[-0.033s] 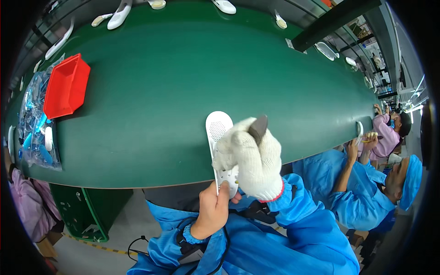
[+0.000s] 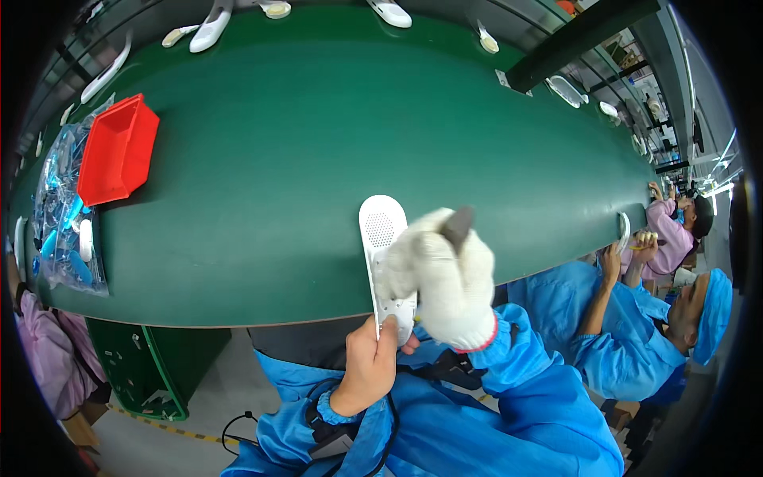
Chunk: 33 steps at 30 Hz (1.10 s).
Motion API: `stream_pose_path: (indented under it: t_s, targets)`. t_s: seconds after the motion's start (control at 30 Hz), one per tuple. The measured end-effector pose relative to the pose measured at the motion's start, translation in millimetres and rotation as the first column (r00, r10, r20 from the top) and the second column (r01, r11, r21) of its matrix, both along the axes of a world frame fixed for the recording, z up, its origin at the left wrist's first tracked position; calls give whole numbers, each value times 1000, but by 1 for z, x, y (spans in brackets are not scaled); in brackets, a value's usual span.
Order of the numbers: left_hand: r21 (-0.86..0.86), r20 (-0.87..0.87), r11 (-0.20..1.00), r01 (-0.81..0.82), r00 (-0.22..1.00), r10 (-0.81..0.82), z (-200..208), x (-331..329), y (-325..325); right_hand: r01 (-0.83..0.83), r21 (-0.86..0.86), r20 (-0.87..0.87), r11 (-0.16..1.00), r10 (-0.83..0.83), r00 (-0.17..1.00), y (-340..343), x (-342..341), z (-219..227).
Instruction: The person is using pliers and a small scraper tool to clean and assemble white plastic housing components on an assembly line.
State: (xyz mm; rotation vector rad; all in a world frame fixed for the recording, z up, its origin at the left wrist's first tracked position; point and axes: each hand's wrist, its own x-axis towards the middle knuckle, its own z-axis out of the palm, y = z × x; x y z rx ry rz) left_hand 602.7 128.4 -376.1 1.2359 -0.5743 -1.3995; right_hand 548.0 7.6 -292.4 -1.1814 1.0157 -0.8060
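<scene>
My bare left hand (image 2: 367,364) grips the lower end of a long white plastic housing (image 2: 382,210), its thumb lying on the near face. The housing has a rounded far end with a patch of small holes, and it reaches out over the table edge. Over its right side is my right hand (image 2: 445,278), in a white knitted glove with a red cuff edge. The gloved fingers are closed, and a dark grey pointed piece (image 2: 457,226) sticks out at the top of the fist. The fingertips hide the middle of the housing; contact there is unclear.
On the green table (image 2: 270,159), a red bin (image 2: 119,151) stands at the left beside a clear bag of blue and white parts (image 2: 67,215). White parts (image 2: 211,28) line the far edge. A dark post (image 2: 584,44) rises far right; a co-worker in blue (image 2: 628,334) works at my right.
My gloved right hand has shifted slightly right and downward over the housing. The left hand keeps its grip.
</scene>
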Motion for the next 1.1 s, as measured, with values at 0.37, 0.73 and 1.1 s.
stream_pose_path:
  t_s: [0.37,0.73,1.1]
  targets:
    - [1,92,999,41,995,-41,10,4,-2,-115,-317,44,941,136,990,9,-30,1]
    - [-127,-4,992,-8,1000,7,14,9,11,-145,-223,-456,964,29,890,-3,-27,50]
    - [-497,423,853,-158,815,397,42,81,-34,-582,-417,-700,698,162,695,-13,33,74]
